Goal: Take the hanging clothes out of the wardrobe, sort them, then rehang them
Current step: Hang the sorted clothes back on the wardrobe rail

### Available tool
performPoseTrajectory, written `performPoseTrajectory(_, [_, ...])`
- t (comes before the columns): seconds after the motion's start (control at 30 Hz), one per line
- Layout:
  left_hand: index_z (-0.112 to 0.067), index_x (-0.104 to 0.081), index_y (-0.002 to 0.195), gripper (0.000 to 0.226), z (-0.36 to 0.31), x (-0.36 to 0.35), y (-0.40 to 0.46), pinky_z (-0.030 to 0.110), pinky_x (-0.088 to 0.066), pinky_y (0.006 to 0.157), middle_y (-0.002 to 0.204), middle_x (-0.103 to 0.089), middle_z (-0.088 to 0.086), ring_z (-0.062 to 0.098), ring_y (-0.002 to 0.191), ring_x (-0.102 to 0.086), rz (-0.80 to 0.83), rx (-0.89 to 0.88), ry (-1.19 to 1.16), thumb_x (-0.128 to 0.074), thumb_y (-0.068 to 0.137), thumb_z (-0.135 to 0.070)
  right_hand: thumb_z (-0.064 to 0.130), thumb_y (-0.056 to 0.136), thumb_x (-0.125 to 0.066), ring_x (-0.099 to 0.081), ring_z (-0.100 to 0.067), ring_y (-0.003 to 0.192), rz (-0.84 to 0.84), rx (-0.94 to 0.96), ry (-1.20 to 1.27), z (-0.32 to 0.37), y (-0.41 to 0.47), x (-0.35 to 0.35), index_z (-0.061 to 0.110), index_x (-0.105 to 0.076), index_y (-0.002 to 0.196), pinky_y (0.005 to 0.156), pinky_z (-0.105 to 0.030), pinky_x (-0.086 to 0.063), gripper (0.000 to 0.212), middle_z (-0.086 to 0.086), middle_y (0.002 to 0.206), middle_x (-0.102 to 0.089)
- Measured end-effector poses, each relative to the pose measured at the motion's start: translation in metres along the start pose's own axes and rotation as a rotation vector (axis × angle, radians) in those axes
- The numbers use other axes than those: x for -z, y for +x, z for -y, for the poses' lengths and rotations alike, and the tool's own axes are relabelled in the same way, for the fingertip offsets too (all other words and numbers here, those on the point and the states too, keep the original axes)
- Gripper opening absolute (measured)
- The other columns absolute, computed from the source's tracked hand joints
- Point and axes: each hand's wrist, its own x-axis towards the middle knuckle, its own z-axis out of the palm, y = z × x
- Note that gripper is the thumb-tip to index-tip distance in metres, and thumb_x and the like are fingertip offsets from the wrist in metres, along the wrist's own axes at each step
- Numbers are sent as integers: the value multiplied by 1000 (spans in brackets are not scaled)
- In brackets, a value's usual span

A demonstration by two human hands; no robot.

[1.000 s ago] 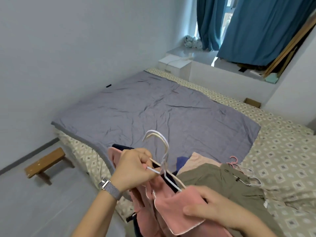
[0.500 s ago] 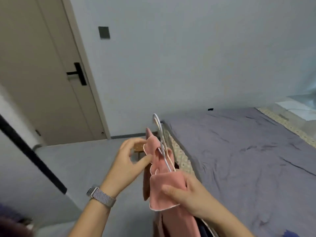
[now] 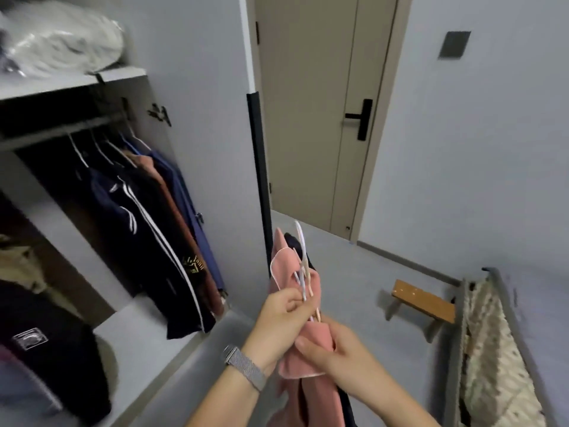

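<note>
Your left hand (image 3: 284, 315) is pinching the hanger necks (image 3: 303, 285) between thumb and fingertips, just under the hooks, and that grip is what is keeping the hooks bunched and pointing up, ready to go over a rail. Your right hand (image 3: 332, 355) is gripping the pink garment (image 3: 304, 352) lower down, fingers curled round the gathered cloth, so the fabric is hanging as one bundle rather than swinging or slipping off its hanger. A dark garment (image 3: 292, 241) is showing behind the pink one, so you are probably carrying more than one piece together; how many hangers are in the pinch is hard to tell, at least two by the white and pale wires.

From the head camera, which is the only view, you are facing the open wardrobe (image 3: 197, 149) to your left. Its rail (image 3: 55, 134) is already carrying several clothes (image 3: 147, 217), packed toward the right end against the side panel, so the free stretch is further left, in shadow. That suggests you are at the rehanging stage, with the bundle held well apart from the rail and lower than it.

Next you will likely need to be lifting the hooks up and leftward; watch that the bunched hooks are not tangling as you separate them.

Nearby, a door (image 3: 323, 118), a wooden stool (image 3: 421, 300) and the bed edge (image 3: 492, 349) are sitting to your right.
</note>
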Motion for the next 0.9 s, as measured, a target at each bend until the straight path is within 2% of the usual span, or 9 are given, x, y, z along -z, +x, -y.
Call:
performPoseTrajectory(0.13, [4, -56, 80, 25, -7, 34, 21, 25, -37, 59, 69, -48, 14, 19, 66, -42, -153, 18, -1, -59, 91, -18, 36, 95, -51, -63, -5, 107, 219, 16, 23, 16, 51, -3, 27, -64, 113, 97, -28, -47, 24, 10, 110, -70])
performPoseTrajectory(0.2, [10, -55, 81, 33, -10, 59, 30, 32, -40, 65, 71, -51, 14, 20, 68, -46, -227, 15, -1, -57, 92, -21, 45, 97, -42, -63, -6, 106, 331, 4, 28, 31, 79, -9, 27, -66, 108, 96, -25, -47, 32, 8, 109, -70])
performPoseTrajectory(0.3, [10, -58, 84, 33, -14, 99, 35, 31, -43, 64, 74, -53, 14, 21, 68, -48, -403, 31, -7, -56, 92, -22, 52, 97, -33, -65, 1, 88, 463, -30, 6, 53, 117, -33, 33, -68, 105, 78, -15, -47, 40, 13, 96, -72])
performPoseTrajectory(0.37, [7, -61, 85, 30, -12, 124, 33, 24, -46, 63, 75, -58, 13, 19, 68, -55, -506, 50, -13, -56, 92, -21, 60, 95, -28, -66, -8, 76, 513, -39, -38, 62, 138, -60, 35, -68, 100, 68, -23, -50, 47, 7, 85, -72])
performPoseTrajectory(0.43, [1, -63, 80, 25, -9, 149, 32, 25, -48, 65, 76, -63, 13, 17, 69, -59, -566, 50, -18, -55, 92, -19, 65, 93, -26, -65, -19, 72, 544, -67, -57, 69, 156, -88, 36, -68, 97, 67, -34, -52, 51, 1, 82, -71])
performPoseTrajectory(0.53, [-4, -66, 76, 21, -3, 195, 31, 20, -45, 65, 67, -62, 3, 10, 64, -57, -683, 10, -33, -54, 92, -12, 45, 98, -40, -50, -17, 54, 576, -129, 53, 79, 187, -129, 14, -68, 87, 51, -24, -40, 44, -5, 66, -57])
performPoseTrajectory(0.63, [11, -64, 87, 23, 5, 257, 33, 13, -44, 65, 63, -56, -2, 5, 61, -52, -854, -17, -86, -52, 92, -9, 14, 98, -41, -45, -17, 38, 542, -207, 238, 84, 227, -167, 0, -62, 87, 42, -23, -39, 28, -4, 52, -46])
performPoseTrajectory(0.77, [8, -57, 68, 30, 19, 347, 49, 32, -42, 87, 56, -57, -9, 1, 64, -55, -879, -15, -61, -47, 93, -6, 11, 101, -33, -23, -9, 35, 511, -241, 238, 92, 291, -220, 1, -56, 90, 35, -19, -21, 28, 4, 48, -31])
performPoseTrajectory(0.9, [-17, -60, 52, 44, 32, 423, 75, 32, -38, 77, 55, -55, -3, 11, 61, -49, -893, 32, -171, -46, 93, -9, 12, 100, -36, -20, -8, 37, 545, -238, 146, 118, 349, -274, 2, -58, 91, 38, -17, -15, 26, 5, 48, -31])
